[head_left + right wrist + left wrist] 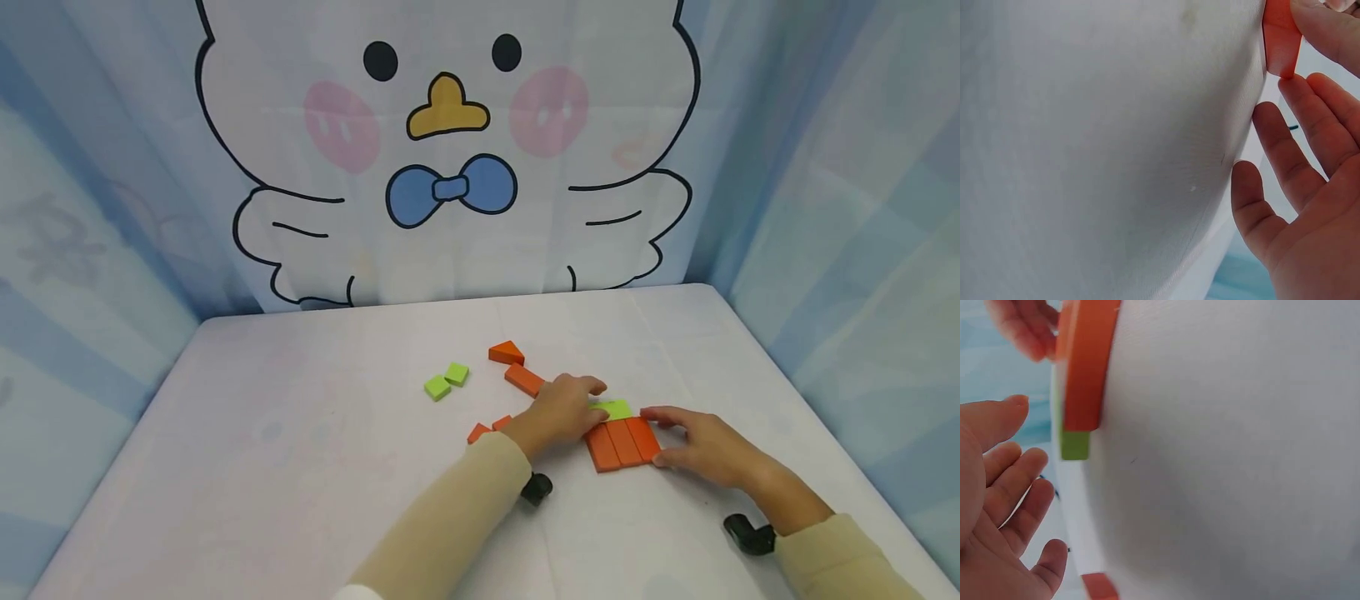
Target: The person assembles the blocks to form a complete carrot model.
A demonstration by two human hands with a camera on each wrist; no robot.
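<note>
Orange oblong blocks (pixel 622 444) lie side by side in a tight row, with a light green piece (pixel 618 409) along their far edge. Over the left end of that green edge reaches my left hand (pixel 561 410), its fingers loosely bent. In the left wrist view a gap shows between its thumb and the green block (pixel 1075 445). At the row's right end, my right hand (pixel 708 446) touches the outermost orange block (pixel 1281 47) with thumb and a fingertip, while its other fingers are spread. My left hand hides part of the green edge.
Two small green squares (pixel 437 387) lie left of the hands. An orange triangle (pixel 507 352) and a loose orange oblong (pixel 523 379) lie farther back. Small orange pieces (pixel 478 432) sit partly behind the left forearm. Patterned curtains (pixel 847 250) stand around the white table (pixel 300 467).
</note>
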